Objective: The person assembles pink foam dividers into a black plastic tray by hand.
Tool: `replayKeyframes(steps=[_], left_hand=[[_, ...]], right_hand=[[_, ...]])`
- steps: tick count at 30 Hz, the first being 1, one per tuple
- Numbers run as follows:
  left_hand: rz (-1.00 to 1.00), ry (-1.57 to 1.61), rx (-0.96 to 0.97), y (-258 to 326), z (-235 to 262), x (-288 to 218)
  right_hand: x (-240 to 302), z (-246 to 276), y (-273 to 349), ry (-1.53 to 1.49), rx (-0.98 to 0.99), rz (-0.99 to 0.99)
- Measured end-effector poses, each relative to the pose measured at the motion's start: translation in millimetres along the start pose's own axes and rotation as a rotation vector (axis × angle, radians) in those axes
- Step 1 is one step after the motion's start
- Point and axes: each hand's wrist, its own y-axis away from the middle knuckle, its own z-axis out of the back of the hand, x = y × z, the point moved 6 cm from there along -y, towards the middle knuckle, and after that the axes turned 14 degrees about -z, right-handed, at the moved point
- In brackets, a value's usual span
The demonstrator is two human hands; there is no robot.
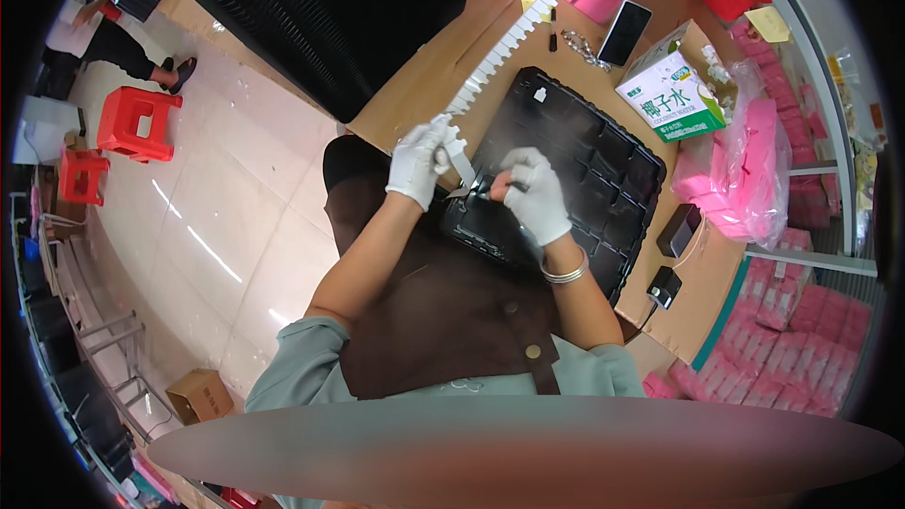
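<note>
A long white notched strip [500,52] runs from the back of the table down to my left hand [420,158]. That hand wears a white glove and pinches the strip near its lower end, where a white piece [462,168] hangs over the tray's edge. My right hand [535,196], in a white glove with bare skin at the fingertips, is curled closed over the near left part of the black compartment tray [603,184]. What its fingers hold is hidden. A small white piece [540,94] lies in the tray's far corner.
Tall stacked black trays [320,28] stand at the left. Behind and right on the table [726,292] are a phone [625,33], a chain [586,49], a white-green carton [665,94] and pink bagged packs [745,170]. Red stools [139,123] and another person [104,38] are far left.
</note>
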Motion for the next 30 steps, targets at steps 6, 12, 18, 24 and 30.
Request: replayKeyframes(steps=[6, 12, 18, 24, 30], left_hand=[[-0.106, -0.21, -0.011, 1, 18, -14], [-0.153, -0.163, 0.028, 21, 8, -9], [-0.205, -0.245, 0.11, 37, -10, -2], [0.164, -0.006, 0.234, 22, -22, 27], [0.259, 0.186, 0.171, 21, -43, 44]], right_hand=[[-20, -48, 13, 0.653, 0.154, -0.098], [-41, -38, 1, 0.248, 0.063, -0.233], [-22, -41, -2, -0.537, 0.151, -0.32], [-24, -16, 9, -0.474, -0.065, -0.239], [-10, 34, 38, -0.102, -0.343, 0.136]])
